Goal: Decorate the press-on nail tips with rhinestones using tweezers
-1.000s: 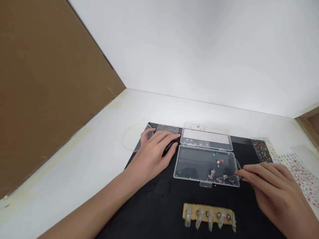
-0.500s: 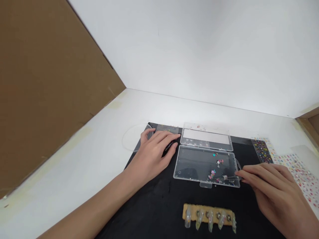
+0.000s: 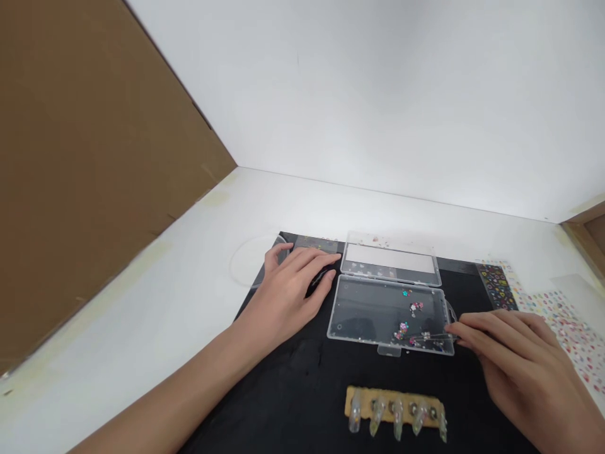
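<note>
My right hand [image 3: 520, 353] pinches a pair of thin tweezers [image 3: 432, 337], whose tips reach among small shiny rhinestones [image 3: 401, 331] in the clear plastic case [image 3: 333, 309]. This case lies open, its lid [image 3: 437, 268] folded back behind the tray part. Left of the case, my left hand [image 3: 297, 277] rests with fingers spread on the black mat [image 3: 278, 391], holding nothing I can see. In front of the case sits a tan strip [image 3: 385, 413] bearing several clear decorated false nails [image 3: 397, 421].
Sticker sheets [image 3: 562, 321] lie at the right, beside a black patterned sheet [image 3: 497, 285]. A round clear disc [image 3: 239, 255] lies past my left hand. A brown board [image 3: 94, 157] stands at the left, and a white wall [image 3: 378, 94] rises behind.
The tweezer tips have shifted very slightly left among the rhinestones. The whole view has moved a little; my left hand stays in place.
</note>
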{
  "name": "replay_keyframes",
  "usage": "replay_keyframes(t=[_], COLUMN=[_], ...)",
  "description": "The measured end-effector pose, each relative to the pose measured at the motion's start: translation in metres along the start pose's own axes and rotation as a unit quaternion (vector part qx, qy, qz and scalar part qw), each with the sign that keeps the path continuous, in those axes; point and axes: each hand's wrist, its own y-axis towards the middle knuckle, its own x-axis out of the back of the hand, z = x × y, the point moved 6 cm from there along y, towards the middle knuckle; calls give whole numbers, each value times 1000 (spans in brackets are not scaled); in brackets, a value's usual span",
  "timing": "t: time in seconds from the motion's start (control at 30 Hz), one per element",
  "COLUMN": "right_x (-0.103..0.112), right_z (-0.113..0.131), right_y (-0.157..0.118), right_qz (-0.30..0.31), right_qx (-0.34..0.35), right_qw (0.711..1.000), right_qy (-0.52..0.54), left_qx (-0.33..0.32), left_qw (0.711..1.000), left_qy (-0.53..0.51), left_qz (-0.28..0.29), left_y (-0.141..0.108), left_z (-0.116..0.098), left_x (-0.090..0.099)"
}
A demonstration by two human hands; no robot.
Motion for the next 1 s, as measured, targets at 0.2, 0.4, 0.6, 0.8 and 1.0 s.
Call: replay_keyframes(t=[0.2,0.4,0.6,0.8,1.0], right_x=[4,7,6,6,2], right_z=[3,6,8,5,-16], right_y=[2,5,8,4,-2], right_qz=[12,6,-34,-51,-80], right_qx=[68,43,-10,-36,-59], right_qw=[997,998,999,998,991], right_qy=[-32,-45,-15,2,-86], left_qx=[2,14,14,7,13], left_qw=[1000,1000,1000,1000,1000], left_qy=[1,-4,-7,-4,-5], left_qz=[-2,2,2,0,3], left_y=[0,0,0,0,0], left_z=[1,1,1,0,0], left_x=[0,0,-1,0,-1])
